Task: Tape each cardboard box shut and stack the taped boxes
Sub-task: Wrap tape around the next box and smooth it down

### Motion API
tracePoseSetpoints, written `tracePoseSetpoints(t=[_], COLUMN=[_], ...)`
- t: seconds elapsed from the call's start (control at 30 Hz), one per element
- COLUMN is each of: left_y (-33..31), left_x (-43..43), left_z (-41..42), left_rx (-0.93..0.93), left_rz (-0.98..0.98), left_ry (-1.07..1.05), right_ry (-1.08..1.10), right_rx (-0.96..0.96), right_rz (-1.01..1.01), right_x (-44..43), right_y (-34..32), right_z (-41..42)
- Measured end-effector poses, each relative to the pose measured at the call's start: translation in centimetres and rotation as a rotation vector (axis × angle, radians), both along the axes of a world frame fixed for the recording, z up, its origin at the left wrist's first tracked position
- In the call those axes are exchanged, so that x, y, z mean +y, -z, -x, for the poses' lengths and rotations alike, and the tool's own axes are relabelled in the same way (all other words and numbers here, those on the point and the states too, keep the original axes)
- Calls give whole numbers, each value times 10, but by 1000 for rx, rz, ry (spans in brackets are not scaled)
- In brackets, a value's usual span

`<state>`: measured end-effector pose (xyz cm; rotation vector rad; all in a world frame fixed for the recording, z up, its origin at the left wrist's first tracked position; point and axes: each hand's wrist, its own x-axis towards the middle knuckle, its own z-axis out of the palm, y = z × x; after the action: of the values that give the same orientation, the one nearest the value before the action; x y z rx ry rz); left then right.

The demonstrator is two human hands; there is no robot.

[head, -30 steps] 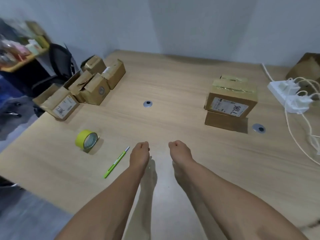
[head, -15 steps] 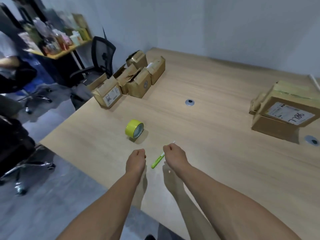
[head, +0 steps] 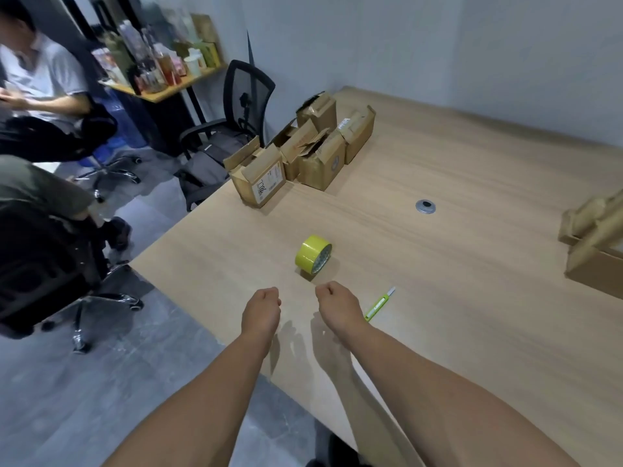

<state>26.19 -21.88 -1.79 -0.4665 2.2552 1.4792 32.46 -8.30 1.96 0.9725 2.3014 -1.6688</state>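
Note:
A yellow tape roll (head: 312, 254) stands on its edge on the wooden table (head: 472, 298). Just behind it, near the table's front edge, hover my left hand (head: 261, 306) and my right hand (head: 337, 306), both with fingers curled and holding nothing. A green utility knife (head: 379, 305) lies right beside my right hand. Several cardboard boxes with loose flaps (head: 310, 153) cluster at the table's far left corner; the nearest one (head: 261, 176) has a white label. Stacked boxes (head: 596, 244) sit at the right edge, partly cut off.
A round metal grommet (head: 425, 206) is set in the tabletop. A black mesh chair (head: 244, 102) stands past the table's left side. Two seated people (head: 43, 96) on rolling chairs (head: 50, 271) are at the far left, with a cluttered shelf (head: 161, 72) behind.
The view has swung left, so the box cluster and tape roll now sit nearer the middle and the stacked boxes slid to the right edge. Both hands stay curled, now close to the tape.

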Motion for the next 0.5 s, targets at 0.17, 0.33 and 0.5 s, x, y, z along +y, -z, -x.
tracePoseSetpoints(t=[0.17,0.33,0.5], left_y=[-1,1,5], left_x=[5,6,1], left_z=[16,38,64], left_rx=[-10,-1,-9], left_rz=[10,5,24], left_ry=[-15,-45,-51], right_ry=[-24,-76,-71], right_rx=[-3,20,1], right_rz=[26,36,105], right_x=[7,7,4], right_y=[4,8,13], right_z=[23,54,81])
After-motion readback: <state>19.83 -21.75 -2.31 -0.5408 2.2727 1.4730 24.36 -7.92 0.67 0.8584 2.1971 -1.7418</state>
